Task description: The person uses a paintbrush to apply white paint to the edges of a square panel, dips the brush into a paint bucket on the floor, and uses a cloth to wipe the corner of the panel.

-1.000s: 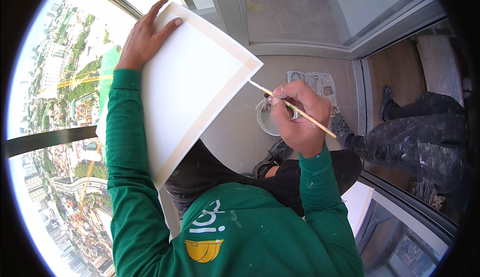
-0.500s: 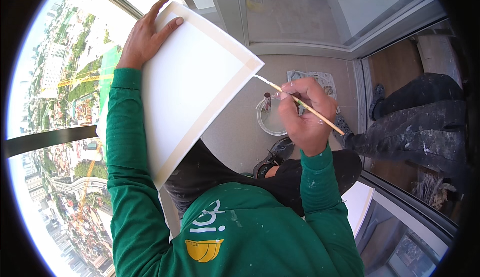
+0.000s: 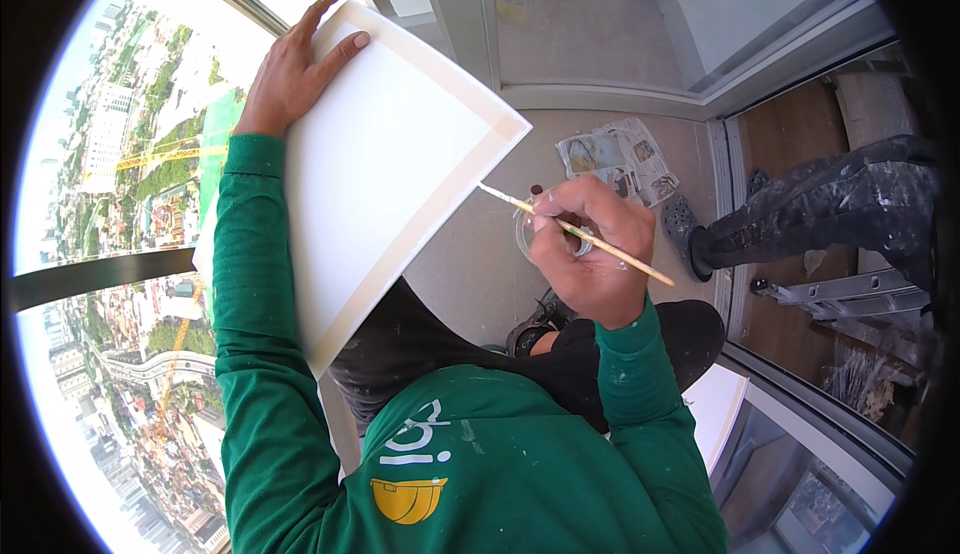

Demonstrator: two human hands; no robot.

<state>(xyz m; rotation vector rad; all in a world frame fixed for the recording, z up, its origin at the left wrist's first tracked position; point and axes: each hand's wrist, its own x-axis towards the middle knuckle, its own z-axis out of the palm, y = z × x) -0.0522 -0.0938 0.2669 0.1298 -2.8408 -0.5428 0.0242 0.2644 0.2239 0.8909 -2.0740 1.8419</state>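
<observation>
My left hand grips the far top edge of a white board with a cream border, held tilted in front of me. My right hand holds a thin wooden paintbrush like a pencil. Its white tip sits just off the board's right edge. Under the right hand lies a small clear round container on the grey floor. Both sleeves are green.
A sheet of printed paper lies on the floor beyond the container. Another person's paint-spattered dark leg and grey shoe stand at the right by a metal ladder. Glass railing on the left overlooks a city far below.
My right hand has swung the brush from the container area up toward the board's right edge. The other person's leg shifted a little. The board and left hand stayed put.
</observation>
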